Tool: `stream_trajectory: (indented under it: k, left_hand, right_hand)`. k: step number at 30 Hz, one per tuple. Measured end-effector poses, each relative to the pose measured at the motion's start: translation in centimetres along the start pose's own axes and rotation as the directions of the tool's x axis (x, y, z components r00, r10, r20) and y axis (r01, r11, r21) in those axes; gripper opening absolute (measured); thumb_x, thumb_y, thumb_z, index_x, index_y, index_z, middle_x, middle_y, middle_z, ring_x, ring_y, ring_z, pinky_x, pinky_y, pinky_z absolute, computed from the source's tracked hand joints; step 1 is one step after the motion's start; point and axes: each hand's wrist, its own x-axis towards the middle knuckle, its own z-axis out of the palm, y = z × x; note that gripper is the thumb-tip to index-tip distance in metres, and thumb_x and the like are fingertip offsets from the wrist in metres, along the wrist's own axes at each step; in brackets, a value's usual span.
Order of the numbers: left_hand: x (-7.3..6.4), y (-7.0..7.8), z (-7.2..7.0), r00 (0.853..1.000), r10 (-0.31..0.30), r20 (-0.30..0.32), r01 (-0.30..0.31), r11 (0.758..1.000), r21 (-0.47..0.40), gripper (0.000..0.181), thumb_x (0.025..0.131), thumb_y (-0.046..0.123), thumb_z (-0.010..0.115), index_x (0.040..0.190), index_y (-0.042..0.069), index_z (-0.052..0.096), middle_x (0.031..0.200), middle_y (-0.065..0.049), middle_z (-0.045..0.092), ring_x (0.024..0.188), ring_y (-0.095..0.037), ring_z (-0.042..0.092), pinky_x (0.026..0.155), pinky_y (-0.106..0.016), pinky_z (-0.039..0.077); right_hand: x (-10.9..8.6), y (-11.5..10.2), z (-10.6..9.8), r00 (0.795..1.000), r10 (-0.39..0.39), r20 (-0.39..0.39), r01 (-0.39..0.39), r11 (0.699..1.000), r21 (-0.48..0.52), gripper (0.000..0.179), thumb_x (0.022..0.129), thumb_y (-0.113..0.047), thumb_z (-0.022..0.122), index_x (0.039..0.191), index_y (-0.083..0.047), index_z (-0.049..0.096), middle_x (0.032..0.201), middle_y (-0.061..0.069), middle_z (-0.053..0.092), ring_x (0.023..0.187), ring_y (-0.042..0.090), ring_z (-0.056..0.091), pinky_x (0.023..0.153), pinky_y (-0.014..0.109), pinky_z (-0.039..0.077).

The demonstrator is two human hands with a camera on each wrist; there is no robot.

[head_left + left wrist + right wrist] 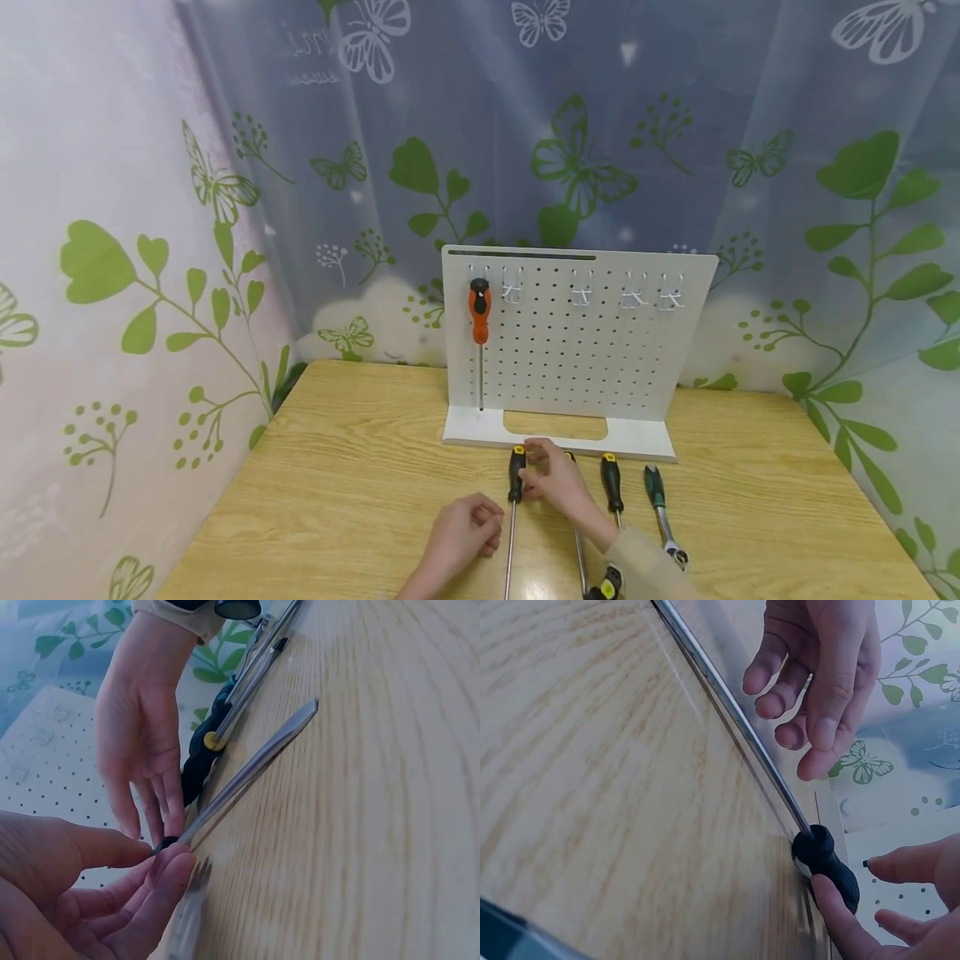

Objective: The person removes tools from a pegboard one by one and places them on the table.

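Note:
A black-handled screwdriver with a yellow end lies on the wooden table, its handle toward the pegboard. My right hand is at the right side of that handle; in the right wrist view one fingertip touches the black handle while another finger stretches out apart from it. My left hand hovers left of the shaft, fingers loosely bent and holding nothing. The left wrist view shows the flat-tipped shaft beyond the left fingers. A second screwdriver's shaft passes under my right wrist, its handle mostly hidden.
A white pegboard stands at the back, with an orange-and-black screwdriver hanging at its left and several hooks along the top. Right of my hands lie another black screwdriver and a green-handled ratchet wrench.

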Motion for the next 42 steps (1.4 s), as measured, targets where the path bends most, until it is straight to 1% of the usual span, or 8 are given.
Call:
stream_trajectory:
  k: [10,16,19,23,28,31,35,42]
  left_hand:
    - [1.0,-0.3,-1.1,0.999,0.018,-0.043,-0.018,1.0,-0.008,0.006,0.092,0.001,0.067,0.095,-0.004,0.069,0.076,-0.008,0.07,0.06,-0.016,0.068,0.051,-0.024,0.059]
    - [2.2,-0.1,-2.1,0.995,0.072,-0.067,-0.073,0.997,-0.018,0.011,0.094,0.003,0.068,0.101,-0.006,0.069,0.083,-0.01,0.071,0.07,-0.025,0.072,0.059,-0.026,0.061]
    - [3.0,0.0,-2.7,0.993,0.083,-0.085,-0.084,0.996,-0.013,0.013,0.096,0.006,0.068,0.103,-0.005,0.069,0.087,-0.009,0.071,0.073,-0.022,0.071,0.063,-0.026,0.062]
    - [4.3,0.2,-3.5,0.986,0.124,-0.116,-0.124,0.992,0.002,0.016,0.098,0.01,0.067,0.107,-0.003,0.069,0.093,-0.011,0.071,0.078,-0.018,0.071,0.068,-0.028,0.063]
    - [6.3,0.7,-4.2,0.964,0.207,-0.166,-0.213,0.977,-0.015,0.017,0.1,0.012,0.065,0.109,-0.002,0.069,0.099,-0.016,0.072,0.086,-0.028,0.072,0.072,-0.03,0.063]
    - [7.8,1.0,-4.5,0.952,0.224,-0.209,-0.235,0.971,-0.032,0.02,0.1,0.013,0.065,0.112,-0.003,0.068,0.104,-0.017,0.072,0.092,-0.031,0.072,0.074,-0.026,0.062]
    - [9.7,1.5,-4.9,0.944,0.213,-0.251,-0.225,0.974,-0.022,0.026,0.102,0.014,0.062,0.121,-0.005,0.064,0.112,-0.019,0.07,0.098,-0.033,0.071,0.079,-0.027,0.062]
    - [12.1,2.2,-5.5,0.936,0.206,-0.285,-0.202,0.978,0.046,0.029,0.104,0.012,0.058,0.129,-0.003,0.061,0.126,-0.021,0.065,0.113,-0.037,0.065,0.095,-0.043,0.058]
  right_hand:
    - [0.7,-1.0,-1.0,0.997,-0.07,-0.045,0.074,0.993,0.095,0.043,0.091,0.008,0.066,0.133,0.009,0.055,0.116,0.029,0.06,0.087,0.035,0.07,0.07,0.044,0.064]
    - [1.6,-1.8,-1.8,0.992,-0.097,-0.077,0.1,0.994,0.044,0.042,0.093,0.004,0.066,0.134,0.003,0.057,0.12,0.029,0.062,0.088,0.035,0.07,0.073,0.045,0.063]
    - [2.2,-2.3,-2.3,0.992,-0.098,-0.082,0.099,0.995,0.014,0.042,0.095,0.001,0.066,0.136,0.0,0.057,0.123,0.027,0.062,0.091,0.033,0.068,0.075,0.045,0.063]
    - [2.9,-3.2,-2.8,0.993,-0.095,-0.075,0.096,0.995,0.012,0.044,0.097,-0.002,0.064,0.14,-0.002,0.055,0.127,0.026,0.061,0.099,0.035,0.067,0.081,0.048,0.062]
    - [3.9,-4.0,-3.2,0.992,-0.107,-0.067,0.108,0.994,0.014,0.047,0.099,-0.005,0.062,0.144,-0.002,0.051,0.13,0.026,0.059,0.104,0.037,0.065,0.089,0.051,0.059]
    - [4.6,-4.5,-3.4,0.99,-0.125,-0.061,0.126,0.992,0.017,0.047,0.1,-0.006,0.061,0.145,-0.001,0.049,0.132,0.027,0.058,0.106,0.038,0.064,0.091,0.053,0.058]
    - [5.5,-5.3,-3.7,0.988,-0.138,-0.073,0.138,0.99,-0.001,0.047,0.1,-0.008,0.061,0.146,-0.003,0.049,0.133,0.025,0.058,0.107,0.036,0.064,0.09,0.05,0.059]
    - [7.2,-6.8,-3.7,0.987,-0.144,-0.076,0.145,0.989,0.003,0.046,0.1,-0.013,0.061,0.146,-0.007,0.051,0.135,0.019,0.06,0.115,0.035,0.062,0.095,0.049,0.056]
